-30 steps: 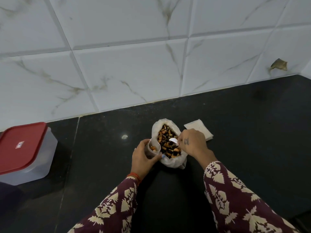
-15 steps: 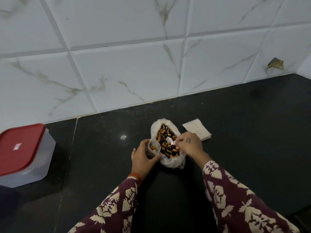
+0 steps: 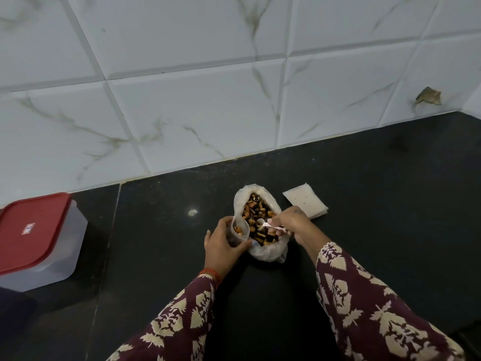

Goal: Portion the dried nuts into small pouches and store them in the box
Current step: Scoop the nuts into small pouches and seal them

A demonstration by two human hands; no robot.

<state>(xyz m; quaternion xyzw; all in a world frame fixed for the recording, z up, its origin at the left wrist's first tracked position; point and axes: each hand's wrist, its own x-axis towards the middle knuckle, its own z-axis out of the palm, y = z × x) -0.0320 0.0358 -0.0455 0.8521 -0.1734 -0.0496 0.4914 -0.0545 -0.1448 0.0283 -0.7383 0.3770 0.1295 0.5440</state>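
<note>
Black stone counter (image 3: 364, 204) carries everything here, under a wall of white marbled tiles (image 3: 195, 113). One open plastic bag (image 3: 263, 252) of mixed dried nuts (image 3: 256, 212) sits at the middle, its near side hidden by the hands. The left hand (image 3: 221, 246) curls around one small clear pouch (image 3: 240, 230) held upright against the bag's left edge, a few nuts visible inside; the pouch's lower part is covered by fingers. The right hand (image 3: 291, 222) pinches one white plastic spoon (image 3: 263, 224), its bowl among the nuts. One stack of flat pouches (image 3: 305, 204) lies just right of the bag; their number cannot be counted. One box with a red lid (image 3: 31, 230) stands well apart at left, cut off by the frame edge; its small lid label (image 3: 29, 228) is too small to read.
</note>
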